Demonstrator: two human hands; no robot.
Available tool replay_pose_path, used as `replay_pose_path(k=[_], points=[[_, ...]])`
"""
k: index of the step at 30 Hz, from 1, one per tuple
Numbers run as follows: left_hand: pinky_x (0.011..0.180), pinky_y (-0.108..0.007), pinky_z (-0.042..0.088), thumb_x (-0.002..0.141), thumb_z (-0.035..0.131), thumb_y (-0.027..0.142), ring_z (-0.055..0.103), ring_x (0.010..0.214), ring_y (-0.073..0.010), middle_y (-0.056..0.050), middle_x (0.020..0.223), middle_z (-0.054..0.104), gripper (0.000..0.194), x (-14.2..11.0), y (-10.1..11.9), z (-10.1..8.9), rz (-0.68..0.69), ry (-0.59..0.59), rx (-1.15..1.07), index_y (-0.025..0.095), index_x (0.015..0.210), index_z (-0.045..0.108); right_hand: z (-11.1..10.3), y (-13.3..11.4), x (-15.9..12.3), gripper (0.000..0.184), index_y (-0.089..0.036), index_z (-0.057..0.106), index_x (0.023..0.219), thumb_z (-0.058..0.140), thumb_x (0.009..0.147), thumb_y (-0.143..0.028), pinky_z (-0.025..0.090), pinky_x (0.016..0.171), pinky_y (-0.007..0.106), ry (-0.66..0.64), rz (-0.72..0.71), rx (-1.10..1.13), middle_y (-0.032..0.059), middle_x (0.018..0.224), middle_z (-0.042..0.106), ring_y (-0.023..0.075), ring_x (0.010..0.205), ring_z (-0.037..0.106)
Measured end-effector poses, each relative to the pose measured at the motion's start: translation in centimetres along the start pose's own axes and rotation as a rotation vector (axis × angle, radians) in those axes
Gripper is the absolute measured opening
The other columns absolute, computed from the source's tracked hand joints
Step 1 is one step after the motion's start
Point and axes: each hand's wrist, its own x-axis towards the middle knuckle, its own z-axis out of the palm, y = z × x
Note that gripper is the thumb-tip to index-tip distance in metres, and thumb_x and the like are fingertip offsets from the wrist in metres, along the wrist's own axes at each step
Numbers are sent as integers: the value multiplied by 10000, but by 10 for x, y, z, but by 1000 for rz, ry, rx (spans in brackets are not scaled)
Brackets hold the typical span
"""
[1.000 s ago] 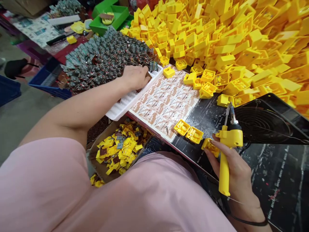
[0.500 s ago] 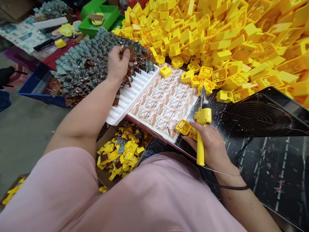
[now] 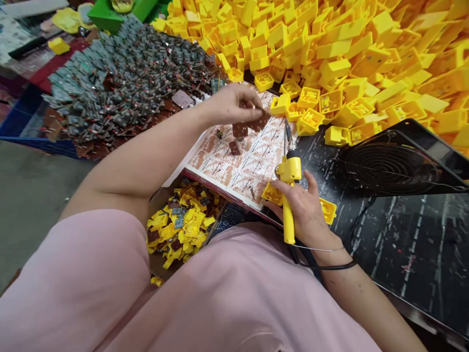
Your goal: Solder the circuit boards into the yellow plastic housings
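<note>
My left hand is closed on several small brown circuit boards, held over a sheet printed with brown and white patterns. Just under them is a separate brown board; whether it lies on the sheet or is dropping, I cannot tell. In my right hand is a yellow soldering gun, its metal tip pointing away from me. The fingers of that hand also touch an open yellow plastic case at the table's front edge. Another yellow case shows behind the right hand.
A large heap of yellow cases covers the back right. Grey-green circuit boards are piled at the left in a blue crate. At the right stands a black fan. Below the edge, a box holds yellow parts.
My left hand has come right from the board pile to the printed sheet, bringing brown boards. My right hand keeps the soldering gun, with its fingers spread slightly more. The view has shifted a little.
</note>
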Motion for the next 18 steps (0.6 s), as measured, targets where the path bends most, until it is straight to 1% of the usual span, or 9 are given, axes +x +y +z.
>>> replay_pose_path(k=[1, 3, 7, 9, 10, 13, 15, 17, 18], points=[[914, -426, 569, 816, 759, 395, 721, 1041, -234, -72, 1098, 794, 245, 1, 0, 5, 57, -45, 118, 206, 971, 780, 1, 0, -2, 342, -292, 567, 1381, 657, 1060, -366, 425, 1232, 540, 9, 11, 5, -37, 866, 720, 182, 749, 700], [1022, -439, 555, 836, 739, 327, 717, 1188, -274, -73, 1209, 789, 205, 2, 2, 9, 135, -85, 281, 223, 990, 825, 3, 2, -4, 374, -299, 546, 1413, 653, 1061, -366, 421, 1243, 551, 7, 25, 6, -46, 856, 708, 179, 747, 702], [1078, -450, 549, 898, 672, 267, 756, 1159, -273, -42, 1170, 813, 252, -1, 12, 4, 172, -157, 340, 275, 1080, 846, 5, 6, -4, 457, -297, 516, 1474, 667, 1044, -336, 458, 1214, 540, 14, 32, 26, -18, 924, 737, 199, 823, 726], [1127, -467, 532, 895, 674, 229, 751, 1191, -276, -21, 1196, 809, 228, -8, 21, 3, 214, -189, 360, 303, 1016, 852, 4, 6, -4, 450, -275, 523, 1472, 660, 1046, -320, 478, 1196, 532, 41, 35, 36, 8, 967, 748, 210, 862, 731], [1168, -492, 509, 881, 686, 204, 729, 1254, -292, -10, 1217, 803, 210, -13, 27, 4, 247, -225, 392, 308, 960, 850, 3, 6, -3, 449, -266, 526, 1470, 661, 1045, -316, 494, 1181, 524, 51, 37, 43, 20, 991, 753, 214, 881, 732], [1291, -639, 370, 838, 721, 109, 559, 1506, -377, -17, 1303, 775, 183, -41, 39, 19, 367, -384, 602, 263, 826, 818, 0, 5, -4, 479, -264, 531, 1481, 682, 1036, -355, 559, 1110, 483, 45, 49, 82, 38, 1042, 757, 223, 915, 732], [1324, -695, 299, 856, 697, 52, 441, 1605, -395, -55, 1404, 739, 215, -66, 41, 30, 448, -474, 736, 233, 792, 794, -3, 4, -5, 486, -265, 540, 1488, 681, 1040, -391, 574, 1101, 479, 10, 43, 104, 30, 1011, 754, 224, 914, 737], [1335, -650, 321, 866, 639, 16, 430, 1620, -356, -55, 1501, 697, 291, -91, 38, 37, 521, -520, 675, 254, 835, 803, -7, 2, -8, 496, -262, 549, 1484, 685, 1040, -438, 562, 1138, 507, -21, 25, 124, 20, 983, 756, 226, 921, 751], [1324, -596, 368, 878, 596, 18, 461, 1604, -326, -49, 1561, 658, 349, -101, 35, 37, 512, -477, 589, 274, 955, 822, -11, 2, -9, 510, -262, 555, 1475, 703, 1029, -460, 559, 1149, 515, -23, 21, 135, 21, 1001, 766, 230, 942, 762]])
